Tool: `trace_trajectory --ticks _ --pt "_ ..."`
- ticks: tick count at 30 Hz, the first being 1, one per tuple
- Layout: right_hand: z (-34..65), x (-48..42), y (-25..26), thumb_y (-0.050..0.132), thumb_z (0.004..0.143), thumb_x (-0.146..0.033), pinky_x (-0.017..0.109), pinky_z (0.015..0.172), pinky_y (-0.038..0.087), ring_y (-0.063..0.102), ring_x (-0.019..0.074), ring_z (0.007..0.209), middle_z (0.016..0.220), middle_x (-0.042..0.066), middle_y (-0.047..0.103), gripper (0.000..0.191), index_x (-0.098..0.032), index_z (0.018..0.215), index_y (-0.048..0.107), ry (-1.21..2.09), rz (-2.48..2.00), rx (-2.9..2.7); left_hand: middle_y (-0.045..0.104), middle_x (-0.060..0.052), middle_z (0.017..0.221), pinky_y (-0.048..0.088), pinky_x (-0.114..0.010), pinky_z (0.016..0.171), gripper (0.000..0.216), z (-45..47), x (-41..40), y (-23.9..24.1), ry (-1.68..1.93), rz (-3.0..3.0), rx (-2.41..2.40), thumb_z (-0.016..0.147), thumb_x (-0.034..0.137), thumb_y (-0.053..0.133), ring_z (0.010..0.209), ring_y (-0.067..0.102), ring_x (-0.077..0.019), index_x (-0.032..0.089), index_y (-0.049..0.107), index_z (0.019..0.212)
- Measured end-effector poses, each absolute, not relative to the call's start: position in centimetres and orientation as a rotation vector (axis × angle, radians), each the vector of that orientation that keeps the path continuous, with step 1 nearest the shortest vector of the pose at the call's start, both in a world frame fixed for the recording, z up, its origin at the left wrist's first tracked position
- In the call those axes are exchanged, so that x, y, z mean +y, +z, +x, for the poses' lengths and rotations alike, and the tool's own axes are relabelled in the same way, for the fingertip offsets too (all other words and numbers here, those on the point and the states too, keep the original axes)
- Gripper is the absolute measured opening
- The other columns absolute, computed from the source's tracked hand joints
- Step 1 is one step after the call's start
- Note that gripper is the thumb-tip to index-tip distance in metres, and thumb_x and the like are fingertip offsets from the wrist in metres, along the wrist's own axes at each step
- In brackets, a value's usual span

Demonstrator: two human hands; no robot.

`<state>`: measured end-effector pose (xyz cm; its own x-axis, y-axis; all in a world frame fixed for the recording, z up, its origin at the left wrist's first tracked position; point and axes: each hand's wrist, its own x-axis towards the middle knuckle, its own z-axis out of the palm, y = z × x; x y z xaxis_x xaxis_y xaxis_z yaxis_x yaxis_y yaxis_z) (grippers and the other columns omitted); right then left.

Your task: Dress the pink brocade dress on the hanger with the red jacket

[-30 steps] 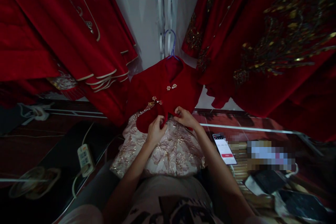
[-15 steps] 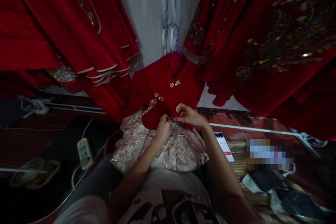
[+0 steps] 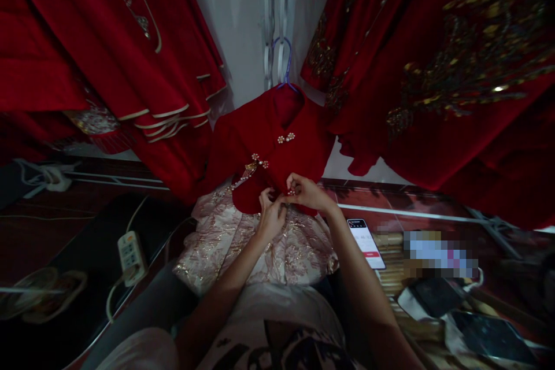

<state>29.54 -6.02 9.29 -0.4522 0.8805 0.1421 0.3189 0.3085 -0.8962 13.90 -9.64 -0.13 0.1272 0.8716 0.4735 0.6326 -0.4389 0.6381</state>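
Note:
A small red jacket (image 3: pixel 243 127) hangs from a purple hanger (image 3: pixel 288 60), over a pale pink-and-gold brocade skirt (image 3: pixel 212 231). Two beaded flower clasps, the upper clasp (image 3: pixel 286 138) and a tasselled clasp (image 3: pixel 259 162), decorate its front. Near the jacket's lower front edge, my left hand (image 3: pixel 272 215) has its fingers bent and pressed close to my right fingertips. My right hand (image 3: pixel 307 192) pinches at the same spot, thumb and forefinger curled around a small beaded ornament (image 3: pixel 291 192) on the cloth. Exactly what the fingertips grip is partly hidden.
Red garments with trim (image 3: pixel 173 87) hang at left, and sequinned red garments (image 3: pixel 433 104) at right. A lit phone (image 3: pixel 366 243) lies on a slatted bamboo surface (image 3: pixel 392 283) beside dark packets (image 3: pixel 437 298). To the left, a power strip (image 3: pixel 131 257) rests on a black surface.
My left hand has shifted slightly, its fingers now lifted and spread a little more beside the right fingertips. The beaded ornament shows more clearly at my right hand. The view has moved slightly.

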Motion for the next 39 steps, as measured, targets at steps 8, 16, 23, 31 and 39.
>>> trace_trajectory --ticks 8,16,23,31,39 --pt "29.1 -5.1 7.7 0.08 0.062 -0.033 0.023 0.059 0.044 0.053 0.0102 0.065 0.079 -0.003 0.055 0.044 -0.019 0.093 0.052 1.338 -1.059 -1.907 0.039 -0.013 0.12 0.045 -0.041 0.098 0.028 13.0 -8.0 -0.6 1.252 1.864 1.503 0.075 0.01 0.056 0.107 0.051 -0.0229 0.017 0.061 0.102" --pt "27.9 -4.3 6.0 0.067 0.076 -0.029 0.022 0.06 0.044 0.056 0.0092 0.065 0.077 -0.002 0.056 0.026 -0.018 0.096 0.054 1.075 -1.188 -1.934 0.056 -0.006 0.097 0.05 -0.029 0.077 0.021 12.0 -5.4 -0.3 1.394 1.481 1.38 0.077 0.013 0.054 0.08 0.059 -0.0131 0.018 0.055 0.097" --pt "27.3 -4.0 5.7 0.067 0.076 -0.023 0.022 0.059 0.041 0.054 0.0102 0.062 0.071 -0.002 0.055 0.02 -0.017 0.091 0.055 0.858 -1.354 -1.983 0.058 -0.001 0.084 0.047 -0.022 0.063 0.027 11.8 -3.4 0.0 1.412 1.444 1.352 0.072 0.015 0.061 0.067 0.058 -0.01 0.018 0.048 0.095" --pt "27.4 -3.8 5.6 0.066 0.074 -0.018 0.021 0.061 0.045 0.058 0.01 0.065 0.075 0.0 0.062 0.013 -0.017 0.084 0.058 0.889 -1.234 -1.852 0.058 0.001 0.075 0.045 -0.021 0.062 0.016 12.3 -3.4 0.7 1.425 1.515 1.439 0.073 0.015 0.057 0.064 0.057 -0.0102 0.019 0.051 0.087" --pt "25.5 -4.0 5.6 0.065 0.077 -0.033 0.023 0.063 0.053 0.065 0.012 0.067 0.077 0.002 0.067 0.02 -0.018 0.089 0.062 0.998 -1.153 -1.487 0.067 -0.005 0.083 0.052 -0.024 0.072 0.014 11.0 -4.7 1.8 1.494 1.366 1.226 0.074 0.023 0.062 0.076 0.065 -0.0129 0.016 0.062 0.085"
